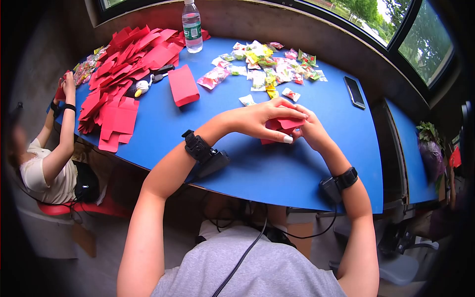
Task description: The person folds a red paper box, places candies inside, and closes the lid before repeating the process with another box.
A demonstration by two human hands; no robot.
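Between my two hands is a small red paper box [284, 124], partly covered by my fingers. My left hand [262, 119] lies over its left side and top, with the thumb along the near face. My right hand [311, 129] grips the box from the right, its fingertips close to those of the left. Just beyond my hands lies a spread of wrapped candies [272, 67] in clear, yellow, green and red wrappers. A closed red box [183, 85] stands to the left of them. Whether anything is inside the held box is hidden.
A large heap of flat red box blanks [133, 59] covers the left of the blue table [227, 171]. A water bottle [192, 27] stands at the back, and a phone [354, 92] lies at the right. At the left, another person [54, 153] sits holding something red.
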